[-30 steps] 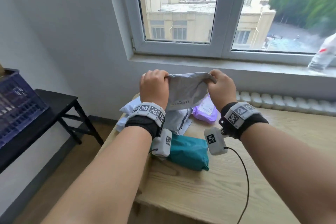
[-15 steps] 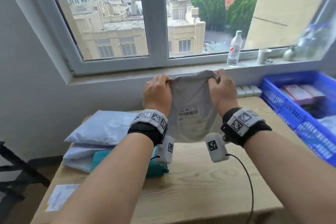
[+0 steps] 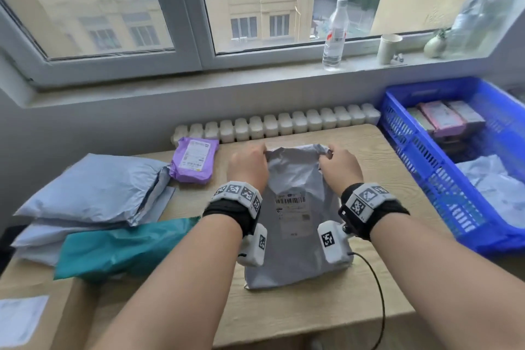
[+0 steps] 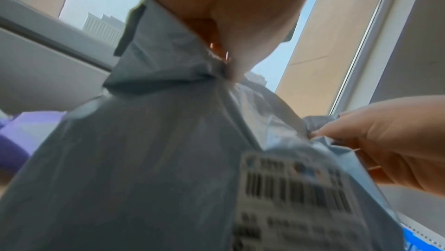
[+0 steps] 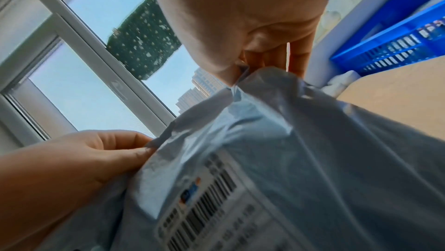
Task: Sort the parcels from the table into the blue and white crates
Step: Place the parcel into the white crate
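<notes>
Head view looks down on a wooden desk (image 3: 306, 318) under a window, where both hands hold one grey parcel (image 3: 295, 236) by its top edge. Its shipping label, with a barcode, faces up toward the camera. The left hand (image 3: 248, 169) pinches the top left corner, its fingers curled over the crumpled plastic; the right hand (image 3: 339, 169) pinches the top right corner the same way (both wrist views show thumb and fingers closed on the bunched edge). The parcel's lower end seems to meet the desk, though whether it rests there or hangs just above cannot be told.

Left of the hands, a teal parcel (image 3: 125, 250) lies against a stack of pale blue parcels (image 3: 93, 193), and a purple parcel (image 3: 193, 163) sits near the back edge. At the desk's right end stands the blue crate (image 3: 420, 179), already holding pale parcels and some boxed items. A clear bottle (image 3: 335, 34) and a white cup (image 3: 387, 48) stand on the windowsill.
</notes>
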The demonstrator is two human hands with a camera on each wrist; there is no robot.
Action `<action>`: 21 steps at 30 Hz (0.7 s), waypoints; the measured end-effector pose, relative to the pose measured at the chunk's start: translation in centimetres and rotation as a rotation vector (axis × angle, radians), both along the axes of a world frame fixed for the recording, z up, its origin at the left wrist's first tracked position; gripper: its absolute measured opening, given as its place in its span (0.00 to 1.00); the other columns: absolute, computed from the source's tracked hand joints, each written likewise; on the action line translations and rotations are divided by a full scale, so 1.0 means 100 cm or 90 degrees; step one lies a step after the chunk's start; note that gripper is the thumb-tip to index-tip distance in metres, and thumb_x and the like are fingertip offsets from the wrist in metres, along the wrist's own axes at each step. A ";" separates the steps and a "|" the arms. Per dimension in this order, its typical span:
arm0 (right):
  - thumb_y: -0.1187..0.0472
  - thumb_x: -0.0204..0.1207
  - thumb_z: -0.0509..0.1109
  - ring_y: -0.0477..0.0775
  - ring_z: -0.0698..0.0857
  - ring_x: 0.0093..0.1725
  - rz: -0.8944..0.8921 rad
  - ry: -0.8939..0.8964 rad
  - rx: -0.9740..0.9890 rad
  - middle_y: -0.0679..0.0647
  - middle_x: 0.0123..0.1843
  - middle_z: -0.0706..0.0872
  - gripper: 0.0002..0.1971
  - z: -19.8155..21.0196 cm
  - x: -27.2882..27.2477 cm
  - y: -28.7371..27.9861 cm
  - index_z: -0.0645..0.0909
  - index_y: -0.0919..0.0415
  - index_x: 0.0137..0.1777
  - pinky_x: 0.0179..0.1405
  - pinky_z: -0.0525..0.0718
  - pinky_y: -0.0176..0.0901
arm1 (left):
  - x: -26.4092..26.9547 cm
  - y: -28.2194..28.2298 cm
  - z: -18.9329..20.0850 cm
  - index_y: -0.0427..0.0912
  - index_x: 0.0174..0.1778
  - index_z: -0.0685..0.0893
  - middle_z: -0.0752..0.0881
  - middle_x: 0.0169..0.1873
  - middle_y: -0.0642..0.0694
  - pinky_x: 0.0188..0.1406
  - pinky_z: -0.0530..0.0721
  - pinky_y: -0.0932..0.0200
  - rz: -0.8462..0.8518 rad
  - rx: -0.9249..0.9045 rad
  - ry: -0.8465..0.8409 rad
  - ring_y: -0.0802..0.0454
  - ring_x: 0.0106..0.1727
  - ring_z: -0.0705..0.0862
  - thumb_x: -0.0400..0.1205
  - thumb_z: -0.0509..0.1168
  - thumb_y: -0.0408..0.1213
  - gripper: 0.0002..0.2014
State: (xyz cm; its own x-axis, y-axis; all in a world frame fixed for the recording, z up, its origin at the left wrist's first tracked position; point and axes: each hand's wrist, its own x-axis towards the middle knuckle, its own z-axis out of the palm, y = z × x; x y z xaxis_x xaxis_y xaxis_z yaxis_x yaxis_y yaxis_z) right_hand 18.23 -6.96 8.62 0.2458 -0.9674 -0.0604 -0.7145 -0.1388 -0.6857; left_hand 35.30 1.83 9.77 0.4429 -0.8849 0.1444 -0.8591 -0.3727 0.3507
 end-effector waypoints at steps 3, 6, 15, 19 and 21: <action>0.59 0.83 0.60 0.59 0.83 0.40 0.024 -0.002 0.008 0.56 0.40 0.85 0.06 -0.018 -0.003 -0.023 0.77 0.57 0.47 0.34 0.75 0.47 | -0.006 -0.015 -0.017 0.42 0.60 0.83 0.87 0.55 0.42 0.53 0.75 0.49 0.016 -0.014 -0.032 0.38 0.55 0.83 0.85 0.56 0.30 0.13; 0.57 0.83 0.61 0.58 0.84 0.40 0.062 0.001 0.013 0.56 0.40 0.86 0.09 -0.029 -0.001 -0.044 0.79 0.57 0.44 0.34 0.77 0.48 | -0.007 -0.026 -0.031 0.44 0.64 0.82 0.85 0.59 0.45 0.60 0.72 0.52 0.036 0.010 -0.047 0.43 0.60 0.80 0.84 0.56 0.30 0.16; 0.58 0.84 0.60 0.60 0.82 0.64 0.099 -0.002 0.085 0.58 0.68 0.82 0.19 -0.065 0.002 -0.058 0.74 0.56 0.75 0.60 0.80 0.50 | -0.016 -0.001 -0.084 0.48 0.82 0.65 0.63 0.83 0.48 0.82 0.57 0.48 0.138 0.135 0.001 0.47 0.83 0.60 0.83 0.55 0.28 0.29; 0.60 0.83 0.61 0.60 0.80 0.68 0.122 0.038 0.133 0.59 0.72 0.80 0.21 -0.092 -0.009 -0.037 0.74 0.55 0.76 0.66 0.79 0.52 | -0.025 0.018 -0.117 0.49 0.83 0.62 0.59 0.85 0.48 0.81 0.59 0.49 0.116 0.246 0.032 0.46 0.83 0.60 0.86 0.53 0.32 0.27; 0.59 0.83 0.61 0.61 0.79 0.70 0.134 0.076 0.155 0.59 0.75 0.78 0.22 -0.106 -0.016 -0.023 0.73 0.55 0.78 0.66 0.77 0.51 | -0.030 0.022 -0.134 0.48 0.83 0.62 0.58 0.85 0.47 0.82 0.59 0.49 0.106 0.273 0.045 0.47 0.84 0.58 0.87 0.53 0.35 0.26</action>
